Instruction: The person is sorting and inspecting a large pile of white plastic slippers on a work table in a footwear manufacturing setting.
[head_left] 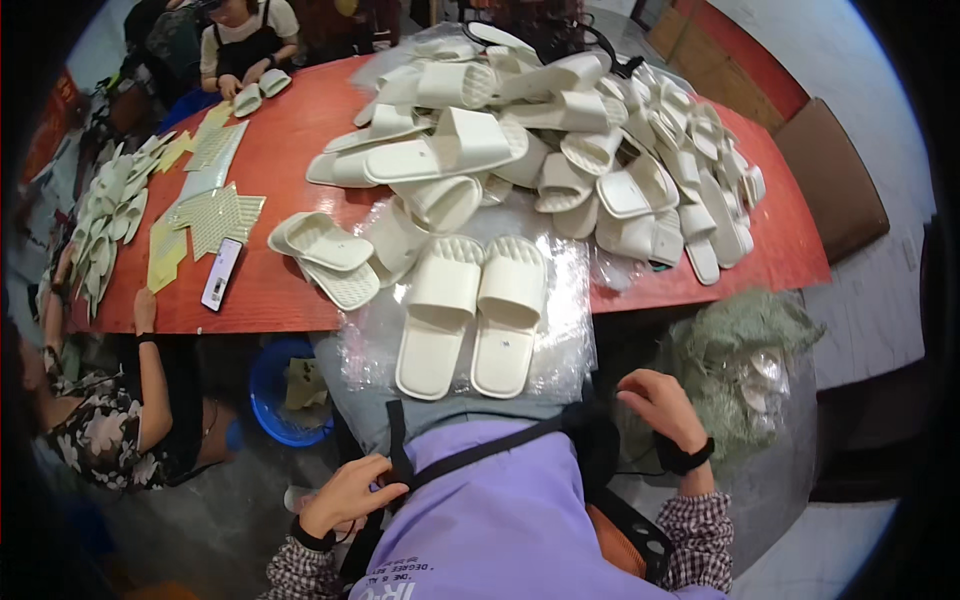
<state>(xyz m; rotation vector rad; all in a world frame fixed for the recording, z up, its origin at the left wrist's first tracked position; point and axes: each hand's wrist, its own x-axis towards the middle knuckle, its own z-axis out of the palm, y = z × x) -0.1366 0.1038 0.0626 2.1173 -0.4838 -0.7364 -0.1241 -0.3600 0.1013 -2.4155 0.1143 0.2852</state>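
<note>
I see a pair of cream slippers point(472, 312) lying side by side, soles down, on a crinkled sheet of clear plastic wrap point(566, 330) at the near edge of the red counter point(280, 150), centre of the frame. They look like moulded foam: light, springy rather than stiff, unlikely to break, and best taken by the broad strap over the toe or pinched along the sole edge. The plastic under them looks thin and slippery, so it would slide and bunch easily.

My left hand point(350, 492), lower left of centre, is curled on the black apron strap point(455, 462) across the purple top, fingers closed around it. My right hand point(660, 405), lower right, hangs loose and half open beside the strap's other end, grasping nothing that I can make out. Behind the pair, a big heap of slippers point(560, 140) fills the upper centre.
</note>
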